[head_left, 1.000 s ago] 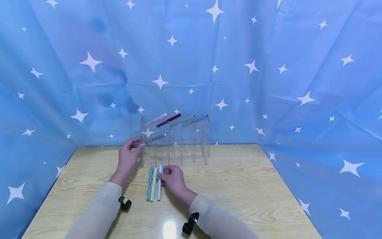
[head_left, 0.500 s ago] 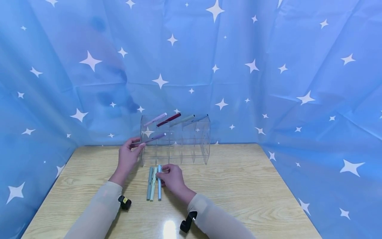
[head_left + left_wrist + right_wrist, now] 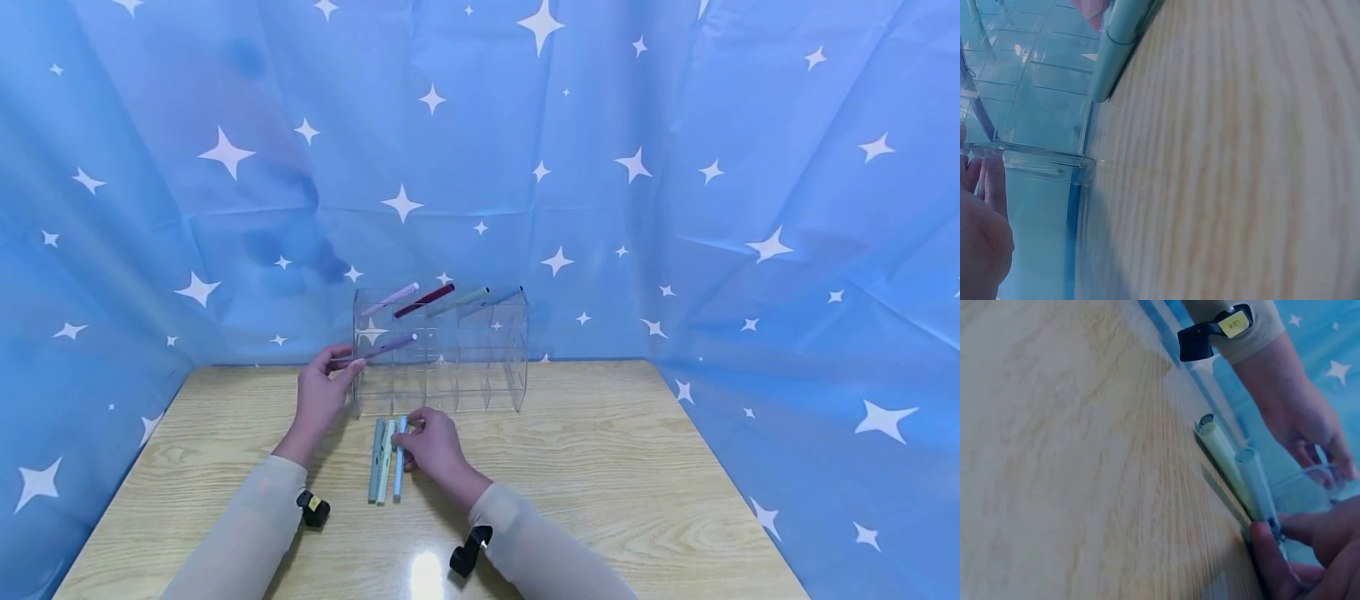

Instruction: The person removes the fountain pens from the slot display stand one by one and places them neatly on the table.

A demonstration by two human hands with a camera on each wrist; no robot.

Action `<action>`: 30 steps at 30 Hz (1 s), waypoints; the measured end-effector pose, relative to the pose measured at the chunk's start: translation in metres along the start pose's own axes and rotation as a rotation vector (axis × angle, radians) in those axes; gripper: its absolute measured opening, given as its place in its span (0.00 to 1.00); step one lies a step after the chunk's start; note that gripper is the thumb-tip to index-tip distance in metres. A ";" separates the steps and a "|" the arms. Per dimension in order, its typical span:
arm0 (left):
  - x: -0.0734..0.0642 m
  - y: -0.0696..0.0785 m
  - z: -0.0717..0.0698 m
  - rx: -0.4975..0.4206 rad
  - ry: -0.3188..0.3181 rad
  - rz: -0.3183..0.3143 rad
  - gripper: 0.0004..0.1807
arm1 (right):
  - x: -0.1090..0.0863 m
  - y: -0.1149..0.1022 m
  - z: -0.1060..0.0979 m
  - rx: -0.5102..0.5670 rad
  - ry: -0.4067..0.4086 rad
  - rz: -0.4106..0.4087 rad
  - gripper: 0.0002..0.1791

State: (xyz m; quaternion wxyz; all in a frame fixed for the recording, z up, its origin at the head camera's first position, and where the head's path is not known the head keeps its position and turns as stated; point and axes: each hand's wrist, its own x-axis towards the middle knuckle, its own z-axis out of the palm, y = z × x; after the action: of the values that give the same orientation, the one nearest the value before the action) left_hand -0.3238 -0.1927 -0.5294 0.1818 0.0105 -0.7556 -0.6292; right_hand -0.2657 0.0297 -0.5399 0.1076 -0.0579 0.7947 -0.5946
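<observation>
Five pens sit in the clear rack point(image 3: 474, 391): lilac pen point(image 3: 390, 299), dark red pen point(image 3: 424, 302), grey-green pen point(image 3: 459, 302) and blue pen point(image 3: 492, 301) along the top, violet pen point(image 3: 395, 342) one tier down at 9 o'clock. Judged outstanding, at 7 o'clock: teal pen point(image 3: 376, 467) and pale green pen point(image 3: 386, 467) on the table point(image 3: 600, 467), plus light-blue pen point(image 3: 399, 475), pinched by the right hand point(image 3: 437, 446); its table contact cannot be confirmed. The left hand point(image 3: 321, 398), past 8 o'clock, grips the rack's edge, fingers curled.
</observation>
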 end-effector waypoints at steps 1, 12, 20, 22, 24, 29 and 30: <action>0.000 0.000 0.000 0.000 -0.001 -0.002 0.23 | 0.001 0.000 0.000 -0.009 -0.001 0.004 0.24; -0.001 0.003 -0.001 -0.007 -0.006 -0.009 0.24 | 0.001 0.000 -0.001 -0.027 -0.007 0.014 0.26; -0.001 0.003 -0.001 -0.015 -0.008 -0.015 0.24 | -0.002 -0.003 -0.005 0.004 -0.020 0.042 0.31; -0.001 0.003 -0.001 -0.009 -0.008 -0.014 0.24 | -0.002 -0.003 -0.005 0.008 -0.026 0.048 0.31; -0.001 0.003 0.000 -0.005 -0.008 -0.009 0.24 | -0.002 -0.003 -0.006 0.012 -0.029 0.051 0.32; -0.001 0.002 0.000 0.001 -0.002 0.010 0.24 | -0.001 -0.005 -0.011 0.021 -0.015 0.038 0.33; 0.000 0.002 0.000 0.002 0.000 0.012 0.24 | -0.001 -0.006 -0.013 0.022 -0.006 0.025 0.33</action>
State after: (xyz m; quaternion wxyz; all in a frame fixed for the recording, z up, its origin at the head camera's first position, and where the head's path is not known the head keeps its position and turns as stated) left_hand -0.3230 -0.1921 -0.5278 0.1855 0.0062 -0.7562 -0.6275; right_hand -0.2681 0.0403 -0.5309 0.1177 -0.0485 0.7886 -0.6016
